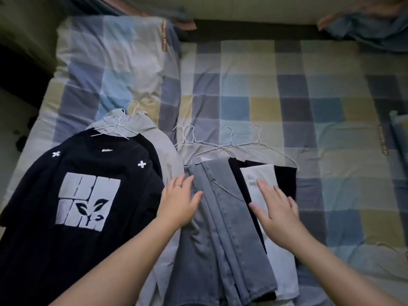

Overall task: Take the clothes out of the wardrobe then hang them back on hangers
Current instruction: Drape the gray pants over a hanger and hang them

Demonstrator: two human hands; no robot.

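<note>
A black T-shirt [72, 206] with a white print lies at the left of the bed on a wire hanger, over a grey shirt [141, 129] that also has wire hangers [119, 127] at its collar. In the middle lies a stack of folded trousers on several white wire hangers [231, 144]: blue-grey jeans [223, 228] on top, a black garment [284, 180] and a pale one [260, 177] beside them. My left hand [178, 202] lies flat with straight fingers on the jeans' left edge. My right hand [276, 208] lies flat on the pale garment.
A checked sheet [287, 96] in blue, yellow and grey covers the bed. A checked pillow [110, 62] lies at the upper left. Rumpled blue fabric [371, 29] sits at the far right corner. The bed's left edge drops to a dark floor.
</note>
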